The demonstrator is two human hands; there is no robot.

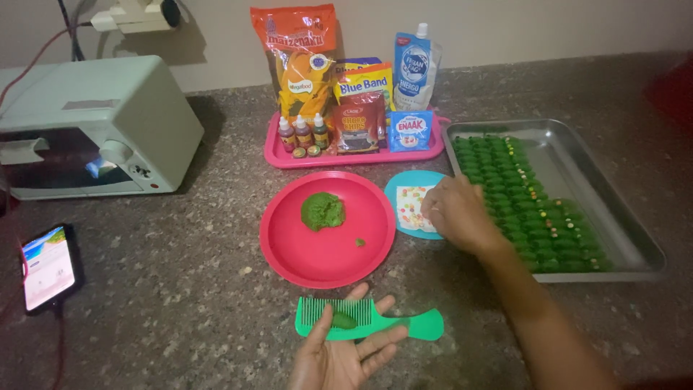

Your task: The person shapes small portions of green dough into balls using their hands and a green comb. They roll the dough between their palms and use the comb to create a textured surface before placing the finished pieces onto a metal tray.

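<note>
My left hand (339, 354) lies palm up under a green comb (404, 323) near the counter's front edge. A small piece of green dough (344, 320) is pressed on the comb's teeth. My right hand (455, 213) reaches over a small blue plate (396, 193) of coloured sprinkles (413, 206), fingertips pinched at them; whether it holds any is hidden. A red plate (289, 238) in the middle carries a lump of green dough (323, 211) and a small crumb. To the right, a metal tray (613, 217) holds several rows of green dough pieces (527, 209).
A pink tray (278, 155) at the back holds ingredient packets and small colouring bottles. A small oven (86, 123) stands at the left, with a lit phone (47, 267) on a cable in front of it. The counter is speckled stone.
</note>
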